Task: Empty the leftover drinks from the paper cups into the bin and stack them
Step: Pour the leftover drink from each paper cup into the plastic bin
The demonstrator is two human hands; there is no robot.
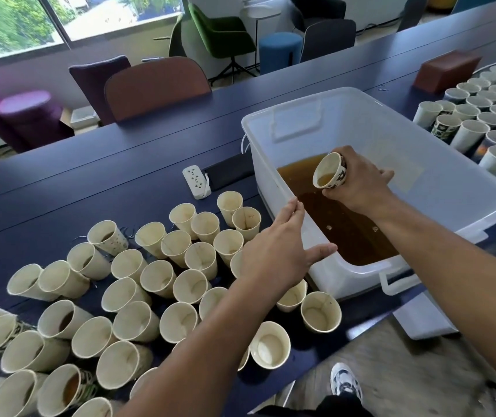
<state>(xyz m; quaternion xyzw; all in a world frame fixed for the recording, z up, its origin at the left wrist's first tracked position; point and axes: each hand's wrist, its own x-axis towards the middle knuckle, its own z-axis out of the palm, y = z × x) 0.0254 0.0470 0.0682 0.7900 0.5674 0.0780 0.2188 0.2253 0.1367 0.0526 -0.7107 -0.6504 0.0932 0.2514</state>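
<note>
We hold one cup [331,171] in our right hand [358,188], inside the bin [421,182] and above the brown liquid [346,230] that lies in its near left part. The grip of this hand is closed around the cup's patterned wall, the fingers behind it and the thumb below. The cup is tipped: its long axis runs almost level, the mouth turned toward the near left, to us, and the base pointing to the far right, into the palm. A little amber drink is visible at the lower lip of the mouth, so we judge that the pouring is not finished. The mouth lies over the pool and not over the rim, and this is the relation that matters: more tilt at the wrist should send the rest straight down into the bin.

Our left hand [282,251] rests on the near left rim of the bin, with the fingers straight along the edge and the thumb spread; it holds nothing. It is the hand nearer to the cups [150,281] that stand crowded on the counter [90,164] at the left, many of them stained or with a little brown in the bottom. More cups [487,115] stand at the far right, beyond the bin. No stack is visible.
</note>
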